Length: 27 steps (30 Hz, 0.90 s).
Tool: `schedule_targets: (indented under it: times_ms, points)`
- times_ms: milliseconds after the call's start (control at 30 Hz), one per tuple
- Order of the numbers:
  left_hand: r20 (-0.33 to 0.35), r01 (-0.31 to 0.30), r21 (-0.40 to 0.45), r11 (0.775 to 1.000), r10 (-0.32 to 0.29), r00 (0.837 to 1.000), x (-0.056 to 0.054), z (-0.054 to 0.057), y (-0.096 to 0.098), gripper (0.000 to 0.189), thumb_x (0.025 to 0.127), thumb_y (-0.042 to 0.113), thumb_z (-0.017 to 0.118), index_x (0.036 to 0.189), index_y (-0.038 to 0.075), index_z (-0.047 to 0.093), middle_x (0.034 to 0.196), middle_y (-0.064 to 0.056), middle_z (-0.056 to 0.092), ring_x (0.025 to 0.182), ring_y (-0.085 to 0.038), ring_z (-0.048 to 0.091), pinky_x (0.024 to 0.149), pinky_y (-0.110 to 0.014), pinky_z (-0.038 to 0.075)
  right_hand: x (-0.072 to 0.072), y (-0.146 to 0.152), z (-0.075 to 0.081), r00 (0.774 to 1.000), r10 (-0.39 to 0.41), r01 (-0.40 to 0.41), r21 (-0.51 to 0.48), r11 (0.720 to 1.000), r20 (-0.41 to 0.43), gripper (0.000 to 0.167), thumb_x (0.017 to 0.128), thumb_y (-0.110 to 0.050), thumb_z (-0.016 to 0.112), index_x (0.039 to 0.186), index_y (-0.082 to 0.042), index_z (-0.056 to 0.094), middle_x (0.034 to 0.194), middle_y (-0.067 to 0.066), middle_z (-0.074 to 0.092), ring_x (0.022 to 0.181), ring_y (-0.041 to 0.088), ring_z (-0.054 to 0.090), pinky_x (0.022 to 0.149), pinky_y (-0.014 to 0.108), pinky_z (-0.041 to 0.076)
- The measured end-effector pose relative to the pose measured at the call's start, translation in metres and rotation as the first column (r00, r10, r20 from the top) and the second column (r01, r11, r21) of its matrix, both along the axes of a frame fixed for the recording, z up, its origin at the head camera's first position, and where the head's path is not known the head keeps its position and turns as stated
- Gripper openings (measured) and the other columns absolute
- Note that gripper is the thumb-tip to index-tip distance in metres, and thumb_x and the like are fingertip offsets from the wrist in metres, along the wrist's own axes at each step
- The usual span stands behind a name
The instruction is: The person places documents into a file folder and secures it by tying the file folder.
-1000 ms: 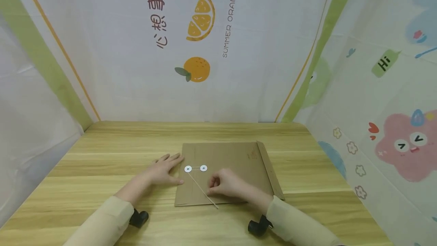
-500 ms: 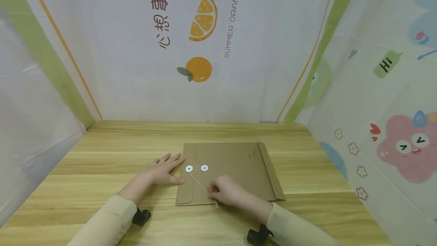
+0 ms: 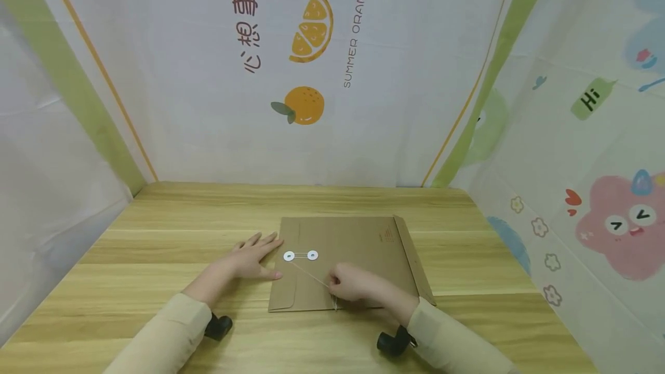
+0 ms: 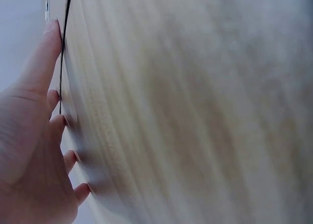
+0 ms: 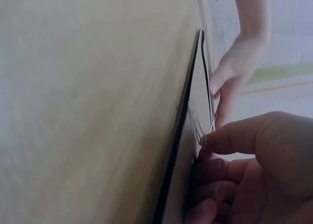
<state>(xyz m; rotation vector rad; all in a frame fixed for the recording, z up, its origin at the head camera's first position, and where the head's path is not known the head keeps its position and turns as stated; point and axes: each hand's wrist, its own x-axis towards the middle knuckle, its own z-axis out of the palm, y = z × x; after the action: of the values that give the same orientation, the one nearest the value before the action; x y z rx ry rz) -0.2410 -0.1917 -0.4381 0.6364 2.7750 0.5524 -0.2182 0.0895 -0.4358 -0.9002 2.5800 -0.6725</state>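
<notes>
A brown kraft paper envelope lies flat on the table, with two white button discs near its left end and thread running between them. From the left disc a thin string stretches to my right hand, which pinches it between thumb and curled fingers just above the envelope. In the right wrist view the string's loose end dangles below the thumb tip. My left hand rests with spread, straight fingers on the envelope's left edge; its thumb and fingers also show along that edge in the left wrist view.
The wood-grain table extends around the envelope. Printed white cloth hangs behind the table and on both sides. A black wrist camera sits under the right sleeve, another under the left.
My right hand has closed its pinch on the string and drawn it rightward, so the string slants less steeply from the left disc. The left hand keeps its place on the envelope.
</notes>
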Motion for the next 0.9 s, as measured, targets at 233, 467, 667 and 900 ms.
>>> schedule_targets:
  times_ms: [233,467,667,900]
  points:
    - [-0.004,-0.003,-0.012,1.000,0.003,1.000,-0.001,-0.002,-0.001,0.088,0.083,0.057,0.065,0.150,0.010,0.031,0.157,-0.013,0.017,0.140,-0.047,0.007,0.106,-0.068,0.005,-0.015,0.006,-0.001,0.998,-0.044,0.045,-0.007,0.999,0.051,0.028,0.087,-0.002,0.055,0.063,-0.013,0.046,0.053,-0.007,0.039,0.047,0.005,0.036,0.044,0.018,0.028]
    - [0.002,-0.007,0.005,1.000,0.007,1.000,0.000,-0.001,-0.001,0.088,0.083,0.055,0.066,0.150,0.009,0.032,0.157,-0.014,0.018,0.140,-0.047,0.007,0.106,-0.069,0.005,-0.035,0.011,-0.002,0.996,-0.079,0.079,-0.005,0.997,0.039,0.032,0.086,-0.003,0.054,0.058,-0.015,0.043,0.050,-0.008,0.037,0.045,0.005,0.032,0.041,0.018,0.024]
    - [0.014,0.000,0.005,1.000,0.000,1.000,0.001,-0.001,-0.001,0.088,0.084,0.055,0.065,0.150,0.009,0.030,0.157,-0.014,0.016,0.140,-0.047,0.005,0.106,-0.068,0.004,-0.053,0.011,-0.001,0.992,-0.123,0.122,0.015,0.992,0.024,0.034,0.086,-0.006,0.056,0.056,-0.015,0.044,0.049,-0.008,0.037,0.044,0.006,0.032,0.040,0.018,0.025]
    - [0.018,-0.009,0.006,1.000,0.009,1.000,0.001,0.001,0.000,0.087,0.083,0.054,0.066,0.150,0.010,0.031,0.157,-0.013,0.016,0.140,-0.046,0.005,0.107,-0.068,0.003,-0.072,0.005,-0.004,0.984,-0.175,0.176,0.046,0.983,-0.030,0.038,0.086,-0.007,0.057,0.053,-0.015,0.040,0.049,-0.006,0.038,0.044,0.007,0.034,0.040,0.019,0.027]
